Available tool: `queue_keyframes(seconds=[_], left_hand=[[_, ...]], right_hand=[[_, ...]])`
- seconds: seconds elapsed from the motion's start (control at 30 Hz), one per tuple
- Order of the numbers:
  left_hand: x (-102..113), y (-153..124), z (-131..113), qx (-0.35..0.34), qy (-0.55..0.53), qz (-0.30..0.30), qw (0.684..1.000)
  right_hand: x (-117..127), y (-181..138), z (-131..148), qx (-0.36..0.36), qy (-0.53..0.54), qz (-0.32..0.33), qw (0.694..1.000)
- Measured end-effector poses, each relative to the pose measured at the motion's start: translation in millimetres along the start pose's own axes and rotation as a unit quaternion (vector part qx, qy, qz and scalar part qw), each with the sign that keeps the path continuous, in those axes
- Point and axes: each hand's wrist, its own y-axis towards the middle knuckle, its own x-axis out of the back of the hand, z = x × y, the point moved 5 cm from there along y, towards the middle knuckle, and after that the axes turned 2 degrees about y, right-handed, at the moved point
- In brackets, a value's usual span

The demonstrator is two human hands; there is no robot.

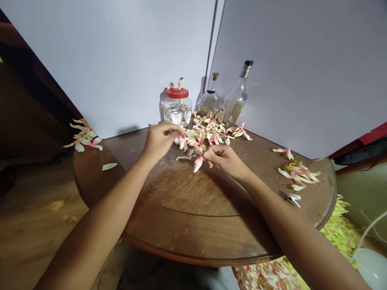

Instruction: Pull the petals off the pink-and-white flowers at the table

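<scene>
A loose pile of pink-and-white flowers [208, 131] lies at the back of a round wooden table [187, 189]. My right hand [225, 159] is closed in a pinch on one flower [198, 162], held just in front of the pile with its pale tip pointing down. At the pile's left edge, my left hand [163, 139] has its fingers curled together, a pale pink flower [180, 142] at the fingertips. Another flower with thin petals [186, 155] lies on the wood between the hands.
Behind the pile stand a red-lidded jar [177, 108], a corked bottle [210, 96] and a tall, leaning bottle [237, 96]. Flower clusters lie at the left edge [84, 137] and right side [299, 173], near a small white object [294, 198]. Many petals [269, 274] cover the floor area below right.
</scene>
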Motion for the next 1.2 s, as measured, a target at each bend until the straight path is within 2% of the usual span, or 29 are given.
queue_keyframes(seconds=[0.07,0.1,0.13,0.17,0.23,0.27,0.3,0.33,0.47,0.6,0.73,0.83,1.03,1.1,1.2], left_hand=[[24.6,4.6,10.3,0.036,-0.051,-0.077,0.995],[33.7,6.8,14.0,0.047,-0.077,-0.075,0.993],[38.8,9.0,16.2,0.055,-0.096,-0.036,0.993],[39.0,10.0,16.5,0.063,-0.102,0.040,0.992],[28.8,4.2,12.5,0.072,-0.071,0.239,0.966],[22.4,-1.2,9.1,0.066,-0.038,0.313,0.947],[16.4,-5.3,4.9,0.051,-0.002,0.345,0.937],[10.7,-7.4,-0.2,0.030,0.027,0.339,0.940],[-14.4,-13.4,-22.1,-0.070,0.053,0.194,0.977],[-30.8,-20.6,-27.5,-0.102,0.041,0.165,0.980],[-26.7,-20.1,-23.6,-0.099,0.013,0.161,0.982],[-24.7,-19.3,-19.9,-0.072,-0.005,0.161,0.984],[-24.6,-17.9,-22.5,-0.057,-0.015,0.133,0.989],[-18.8,-15.2,-21.7,-0.042,-0.010,0.107,0.993],[-1.6,-9.9,-16.9,0.003,-0.019,0.030,0.999]], right_hand=[[6.0,-0.8,-0.9,-0.016,-0.004,0.004,1.000],[8.1,-1.2,-1.0,-0.025,-0.006,0.011,1.000],[9.3,-1.5,-0.8,-0.032,-0.006,0.020,0.999],[9.8,-1.8,-0.5,-0.040,-0.005,0.030,0.999],[9.8,-2.3,0.7,-0.054,-0.002,0.038,0.998],[9.3,-2.4,1.4,-0.058,-0.003,0.038,0.998],[8.4,-2.3,2.4,-0.060,-0.005,0.037,0.998],[7.2,-2.1,3.6,-0.058,-0.010,0.035,0.998],[-1.4,-1.1,11.5,-0.026,-0.020,0.036,0.999],[-9.2,-1.3,18.3,-0.015,-0.024,0.034,0.999],[-12.3,-1.3,21.9,-0.006,-0.036,0.030,0.999],[-12.5,-0.8,21.2,0.002,-0.045,0.024,0.999],[-6.6,0.1,14.2,0.007,-0.037,-0.048,0.998],[-5.7,0.0,11.9,0.005,-0.011,-0.036,0.999],[-0.3,-0.4,9.9,0.000,0.017,-0.022,1.000]])
